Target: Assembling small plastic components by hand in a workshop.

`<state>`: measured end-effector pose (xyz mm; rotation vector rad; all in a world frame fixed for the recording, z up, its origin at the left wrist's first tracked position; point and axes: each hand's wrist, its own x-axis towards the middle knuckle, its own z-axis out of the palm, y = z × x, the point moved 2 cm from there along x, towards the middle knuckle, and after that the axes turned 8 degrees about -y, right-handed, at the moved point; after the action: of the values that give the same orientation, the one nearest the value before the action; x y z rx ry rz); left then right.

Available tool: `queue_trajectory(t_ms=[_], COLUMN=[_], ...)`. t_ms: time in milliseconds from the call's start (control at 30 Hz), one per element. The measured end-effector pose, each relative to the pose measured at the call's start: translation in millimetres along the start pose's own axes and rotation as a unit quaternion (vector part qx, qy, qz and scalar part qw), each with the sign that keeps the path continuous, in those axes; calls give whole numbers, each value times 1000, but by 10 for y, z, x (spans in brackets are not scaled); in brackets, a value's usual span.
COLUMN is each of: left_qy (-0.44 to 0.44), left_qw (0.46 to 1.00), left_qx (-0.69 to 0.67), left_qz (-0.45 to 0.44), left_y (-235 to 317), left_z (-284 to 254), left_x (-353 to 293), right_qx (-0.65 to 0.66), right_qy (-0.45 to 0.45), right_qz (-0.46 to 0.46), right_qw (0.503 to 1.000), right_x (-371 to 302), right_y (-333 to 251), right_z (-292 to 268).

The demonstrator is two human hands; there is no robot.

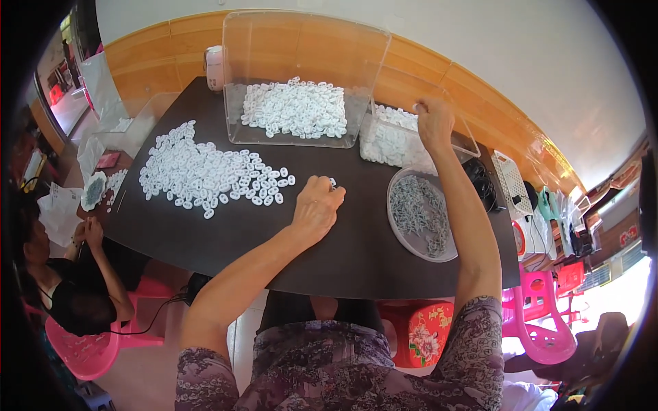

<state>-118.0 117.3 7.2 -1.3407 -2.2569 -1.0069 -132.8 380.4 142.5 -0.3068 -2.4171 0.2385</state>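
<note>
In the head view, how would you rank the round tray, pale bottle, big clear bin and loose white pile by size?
Largest to smallest:
1. big clear bin
2. loose white pile
3. round tray
4. pale bottle

Pile of pieces [205, 171] on table [343, 267], left of tray [409, 244].

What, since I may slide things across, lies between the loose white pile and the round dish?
The head view shows the left hand, a small piece at its fingertips, and otherwise bare dark tabletop.
</note>
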Motion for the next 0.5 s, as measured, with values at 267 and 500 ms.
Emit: queue_trajectory(t_ms=[267,500], left_qy=[-128,-93], left_qw=[991,991], left_qx=[33,-89], left_qz=[14,-25], left_y=[5,116], left_z=[161,-188], left_x=[72,-265], right_qx=[-38,235], right_qy=[79,-73], right_qz=[-116,-165], right_qw=[989,955], right_x=[-391,-1445], right_y=[-242,-899], right_z=[-36,-75])
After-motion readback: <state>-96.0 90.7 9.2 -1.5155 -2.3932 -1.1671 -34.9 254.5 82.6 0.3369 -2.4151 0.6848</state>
